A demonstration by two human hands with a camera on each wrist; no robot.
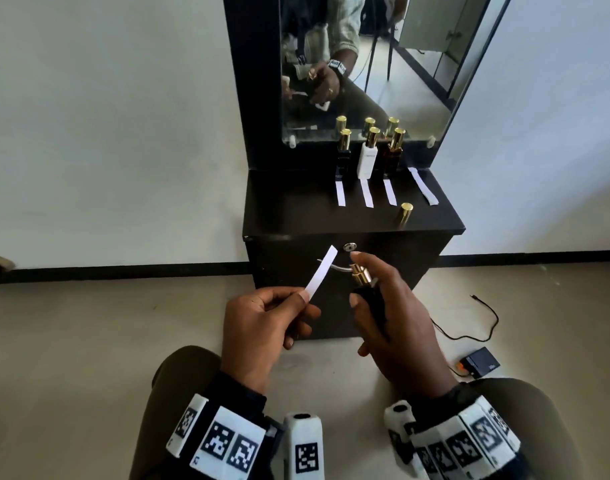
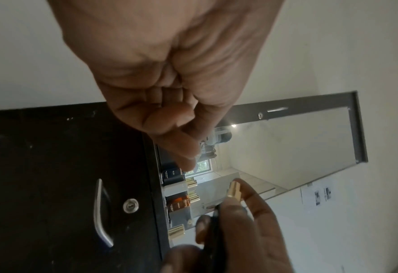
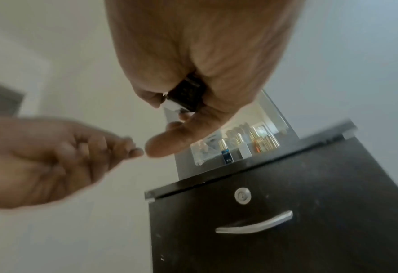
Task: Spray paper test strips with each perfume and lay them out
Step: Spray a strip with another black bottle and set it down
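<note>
My left hand (image 1: pixel 262 320) pinches the lower end of a white paper strip (image 1: pixel 321 274), which slants up to the right in front of the cabinet. My right hand (image 1: pixel 393 317) grips a dark perfume bottle (image 1: pixel 369 299) with a gold sprayer (image 1: pixel 359 274); the forefinger sits on top of the sprayer, and the nozzle faces the strip. In the right wrist view the bottle's dark base (image 3: pixel 186 96) shows inside the curled fingers. Three capped bottles, black (image 1: pixel 343 154), white (image 1: pixel 368 154) and amber (image 1: pixel 393 152), stand by the mirror, each with a strip (image 1: pixel 341 193) laid before it.
A loose gold cap (image 1: pixel 405 213) stands on the black cabinet top (image 1: pixel 286 216), near a fourth strip (image 1: pixel 423 186) at the right. The cabinet front has a lock (image 1: pixel 350 247) and a metal handle. On the floor at right lie a small black device (image 1: pixel 481 362) and a cable.
</note>
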